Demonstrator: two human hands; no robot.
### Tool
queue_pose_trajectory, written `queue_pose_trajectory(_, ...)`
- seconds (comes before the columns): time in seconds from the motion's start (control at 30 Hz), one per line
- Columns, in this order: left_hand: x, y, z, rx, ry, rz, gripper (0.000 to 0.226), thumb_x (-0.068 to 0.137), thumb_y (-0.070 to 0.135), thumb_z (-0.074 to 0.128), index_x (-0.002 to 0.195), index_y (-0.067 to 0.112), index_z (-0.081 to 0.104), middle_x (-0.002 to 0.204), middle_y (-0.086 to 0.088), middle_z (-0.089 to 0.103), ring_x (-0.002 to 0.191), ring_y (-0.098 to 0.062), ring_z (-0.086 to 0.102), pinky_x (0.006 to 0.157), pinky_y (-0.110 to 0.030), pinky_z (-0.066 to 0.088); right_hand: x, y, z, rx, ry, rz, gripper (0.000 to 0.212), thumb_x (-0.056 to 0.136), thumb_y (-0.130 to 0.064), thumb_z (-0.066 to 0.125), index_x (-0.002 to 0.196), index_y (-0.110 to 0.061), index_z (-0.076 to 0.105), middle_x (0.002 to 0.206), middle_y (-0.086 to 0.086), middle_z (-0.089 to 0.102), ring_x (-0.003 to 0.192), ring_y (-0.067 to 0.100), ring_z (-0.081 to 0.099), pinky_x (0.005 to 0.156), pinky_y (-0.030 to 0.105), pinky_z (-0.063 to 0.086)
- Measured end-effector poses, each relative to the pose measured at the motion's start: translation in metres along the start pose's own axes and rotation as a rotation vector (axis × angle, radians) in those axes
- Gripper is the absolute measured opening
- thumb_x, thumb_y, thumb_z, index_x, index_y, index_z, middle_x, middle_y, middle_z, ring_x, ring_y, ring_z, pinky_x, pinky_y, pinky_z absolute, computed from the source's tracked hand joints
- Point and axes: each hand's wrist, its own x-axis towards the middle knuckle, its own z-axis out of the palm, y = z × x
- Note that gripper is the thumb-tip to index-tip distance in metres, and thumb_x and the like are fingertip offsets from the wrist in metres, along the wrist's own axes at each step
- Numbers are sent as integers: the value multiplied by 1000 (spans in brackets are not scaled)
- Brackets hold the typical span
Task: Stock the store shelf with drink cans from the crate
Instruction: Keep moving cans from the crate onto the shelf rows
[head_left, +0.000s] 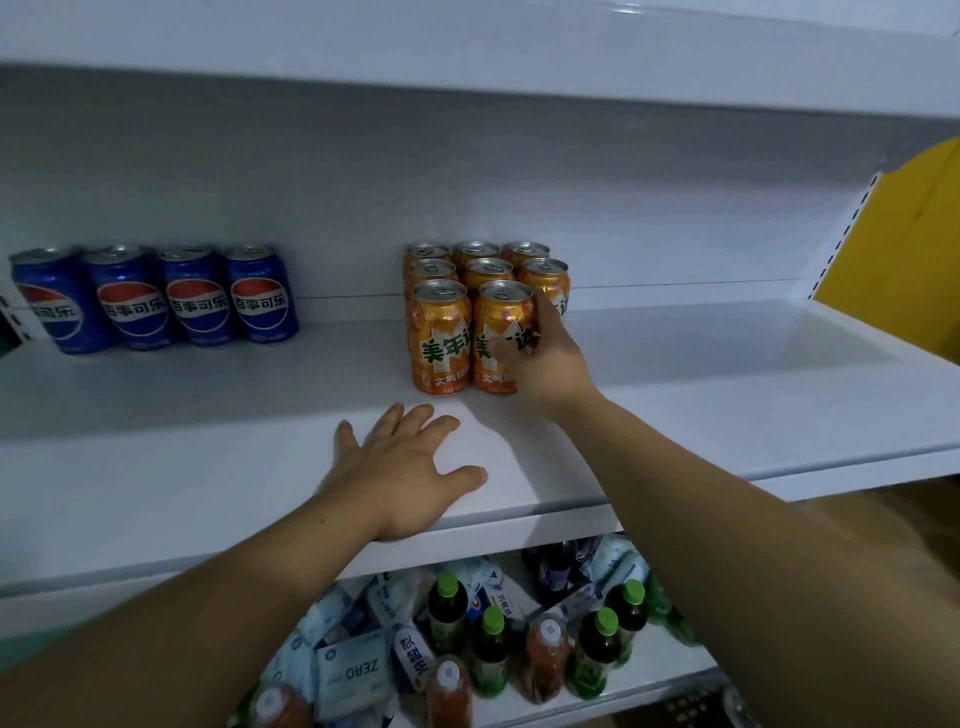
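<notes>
Several orange drink cans (441, 338) stand in a tight block on the white store shelf (727, 395). My right hand (545, 364) grips the front right orange can (501, 317), thumb on its front and fingers round its right side. My left hand (410, 473) lies flat on the shelf near the front edge, fingers spread, holding nothing. Several blue cola cans (156, 299) stand in a row at the far left of the same shelf. The crate is not in view.
The shelf below holds green-capped bottles (491, 649), orange bottles and white packets (353, 670) in a loose heap. Another shelf board (467, 47) hangs overhead. A yellow panel (904, 249) stands at the right end.
</notes>
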Motion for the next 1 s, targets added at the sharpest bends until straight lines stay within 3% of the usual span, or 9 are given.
queue_pose_trajectory(0.23, -1, 1, -3, -2, -7, 1, 75, 85, 75, 23, 150, 41, 7, 160, 12, -4, 147, -15, -7, 115, -58, -3, -15, -12, -19, -130, -78, 112, 70, 88, -40, 64, 147, -26, 27, 139, 3, 51, 125, 27, 50, 97, 36, 41)
queue_pose_trajectory(0.47, -9, 17, -14, -14, -31, 46, 72, 90, 66, 30, 151, 31, 16, 161, 4, 6, 147, -19, 5, 116, -55, 6, -71, -12, -103, -516, -100, 318, 79, 91, -57, 52, 153, -18, 20, 155, 8, 32, 136, 30, 39, 107, 39, 35)
queue_pose_trajectory(0.63, -25, 103, -21, -112, -14, 380, 77, 83, 65, 50, 147, 28, 30, 156, 4, 25, 138, -20, 34, 111, -47, 29, -131, -8, -172, -637, -19, 473, 78, 93, -55, 52, 152, -15, 22, 153, 10, 35, 132, 30, 42, 102, 36, 37)
queue_pose_trajectory(0.83, -63, 210, 2, -123, -125, 697, 74, 72, 66, 54, 136, 28, 45, 142, -1, 46, 124, -24, 47, 102, -43, 41, -216, 0, -241, -774, 117, 690, 75, 92, -56, 52, 151, -17, 27, 150, 9, 40, 127, 29, 48, 93, 36, 45)
queue_pose_trajectory(0.93, -78, 246, 30, -52, -165, 815, 73, 84, 57, 56, 145, 25, 34, 151, 1, 34, 136, -22, 36, 108, -42, 36, -262, 2, -265, -867, 117, 762, 64, 96, -49, 49, 149, -17, 32, 151, 7, 38, 132, 28, 43, 102, 38, 42)
queue_pose_trajectory(1.0, -89, 273, 51, 4, -202, 913, 74, 86, 54, 55, 148, 22, 29, 154, -1, 30, 139, -21, 30, 110, -39, 33, -298, 11, -284, -910, 129, 867, 69, 94, -53, 49, 149, -16, 31, 152, 8, 37, 135, 28, 40, 106, 40, 39)
